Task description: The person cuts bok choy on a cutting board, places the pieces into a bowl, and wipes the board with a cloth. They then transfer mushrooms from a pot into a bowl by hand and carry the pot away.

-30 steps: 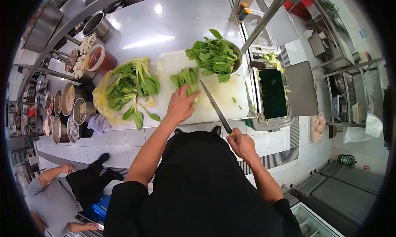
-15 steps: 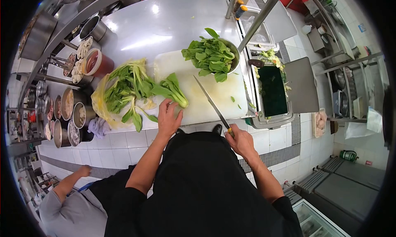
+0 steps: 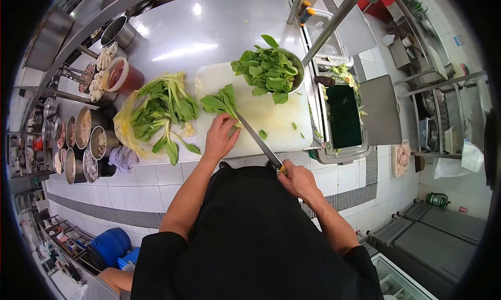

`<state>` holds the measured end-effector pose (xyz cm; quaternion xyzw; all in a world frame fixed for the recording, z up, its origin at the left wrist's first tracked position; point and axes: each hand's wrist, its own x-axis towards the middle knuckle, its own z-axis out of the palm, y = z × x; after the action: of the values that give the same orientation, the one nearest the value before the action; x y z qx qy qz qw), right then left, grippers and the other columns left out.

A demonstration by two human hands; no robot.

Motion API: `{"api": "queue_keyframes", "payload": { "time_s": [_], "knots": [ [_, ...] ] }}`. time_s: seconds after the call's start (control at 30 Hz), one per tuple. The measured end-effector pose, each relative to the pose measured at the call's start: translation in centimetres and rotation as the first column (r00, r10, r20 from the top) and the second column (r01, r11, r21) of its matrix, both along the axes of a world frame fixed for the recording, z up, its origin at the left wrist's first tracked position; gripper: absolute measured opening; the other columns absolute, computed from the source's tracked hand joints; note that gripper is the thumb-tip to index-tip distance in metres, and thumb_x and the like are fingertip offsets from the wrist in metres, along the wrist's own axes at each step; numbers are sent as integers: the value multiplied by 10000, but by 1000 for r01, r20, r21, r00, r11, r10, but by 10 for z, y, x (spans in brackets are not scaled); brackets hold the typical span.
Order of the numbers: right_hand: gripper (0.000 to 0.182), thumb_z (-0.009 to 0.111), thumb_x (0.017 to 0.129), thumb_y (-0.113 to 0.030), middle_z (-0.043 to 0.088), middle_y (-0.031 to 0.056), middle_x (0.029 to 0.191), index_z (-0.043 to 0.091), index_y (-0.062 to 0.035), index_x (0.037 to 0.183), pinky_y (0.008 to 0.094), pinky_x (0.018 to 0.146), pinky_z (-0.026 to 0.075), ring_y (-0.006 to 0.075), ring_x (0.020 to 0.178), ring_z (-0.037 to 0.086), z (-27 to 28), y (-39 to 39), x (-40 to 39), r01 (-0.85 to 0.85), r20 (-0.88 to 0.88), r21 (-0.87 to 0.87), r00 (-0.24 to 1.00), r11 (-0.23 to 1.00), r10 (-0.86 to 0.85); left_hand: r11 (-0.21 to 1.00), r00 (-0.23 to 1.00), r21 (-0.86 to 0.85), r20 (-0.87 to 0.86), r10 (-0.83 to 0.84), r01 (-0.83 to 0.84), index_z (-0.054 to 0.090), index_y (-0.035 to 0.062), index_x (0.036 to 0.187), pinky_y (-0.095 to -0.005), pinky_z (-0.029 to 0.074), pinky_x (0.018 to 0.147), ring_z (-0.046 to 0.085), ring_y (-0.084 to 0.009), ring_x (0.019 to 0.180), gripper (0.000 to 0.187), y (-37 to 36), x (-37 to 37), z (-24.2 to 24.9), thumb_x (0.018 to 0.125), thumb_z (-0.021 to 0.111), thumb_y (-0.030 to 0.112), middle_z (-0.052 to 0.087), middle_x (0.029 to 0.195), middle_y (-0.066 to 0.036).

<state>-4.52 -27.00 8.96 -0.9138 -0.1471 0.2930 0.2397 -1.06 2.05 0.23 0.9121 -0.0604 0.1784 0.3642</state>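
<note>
My left hand [image 3: 222,136] has its fingers closed on the base of a bok choy [image 3: 219,101], which lies on the white cutting board [image 3: 284,117] with its leaves pointing away. My right hand [image 3: 298,181] grips the handle of a long knife [image 3: 258,138]. The blade slants up and left, its tip end against the bok choy stalks beside my left fingertips. A metal bowl [image 3: 299,73] heaped with cut green leaves [image 3: 266,70] stands at the board's far right. One small loose leaf [image 3: 263,135] rests near the blade.
More bok choy [image 3: 164,109] spreads over a yellow plastic bag [image 3: 122,122] to the left. Metal pots [image 3: 99,143] and a red-filled tub [image 3: 122,76] line the left edge. An open dark green bin [image 3: 345,117] adjoins the table on the right. A person's arm [image 3: 116,279] shows at lower left.
The knife and my right hand have shifted left, bringing the blade to the bok choy. My left hand has moved right. A loose leaf now lies on the board. The other person has moved mostly out of view.
</note>
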Motion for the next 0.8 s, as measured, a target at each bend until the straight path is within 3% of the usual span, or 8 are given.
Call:
{"api": "queue_keyframes", "payload": {
  "time_s": [0.2,0.3,0.5,0.6,0.67,0.8],
  "knots": [
    [268,593,970,-307,675,251,765,552,-48,1026,571,722,496,491,787,655,4,2,-1,13,-22,-10,1000,1000,-14,1000,1000,26,-19,17,-16,683,63,1094,-418,537,847,613,-321,966,304,-1,4,1,813,771,139,586,1130,-115],
    [254,614,963,-279,686,239,764,535,-44,1014,576,700,514,474,759,669,2,6,2,-27,11,-31,1000,999,27,1000,996,-5,-82,26,-27,692,51,1093,-407,531,902,624,-335,1037,299,0,3,0,817,770,136,597,1156,-132],
    [245,607,949,-221,692,255,795,537,5,1010,575,712,534,464,771,688,-39,77,53,-94,193,94,978,991,75,999,999,11,-34,31,-31,694,63,1086,-415,532,878,621,-329,1010,299,0,5,-4,806,773,134,606,1135,-114],
    [261,603,947,-231,698,252,802,539,11,1021,571,725,545,460,781,696,-58,113,81,-98,188,134,980,986,72,999,996,-13,-83,44,-45,691,65,1101,-419,530,889,615,-334,1023,315,1,6,-5,805,775,136,605,1133,-116],
    [277,603,947,-242,704,248,810,539,15,1027,573,739,549,462,784,698,-62,121,85,-75,198,105,979,992,53,999,996,20,-88,30,-28,686,54,1120,-419,509,954,608,-344,1114,327,3,5,-10,816,768,142,600,1195,-139],
    [295,608,954,-267,708,248,819,532,3,1043,581,737,545,466,791,696,-62,88,61,-52,125,77,991,996,43,1000,989,2,-145,16,-16,682,62,1138,-424,502,957,588,-346,1121,350,7,2,-2,810,774,141,591,1183,-142]
  ]
}}
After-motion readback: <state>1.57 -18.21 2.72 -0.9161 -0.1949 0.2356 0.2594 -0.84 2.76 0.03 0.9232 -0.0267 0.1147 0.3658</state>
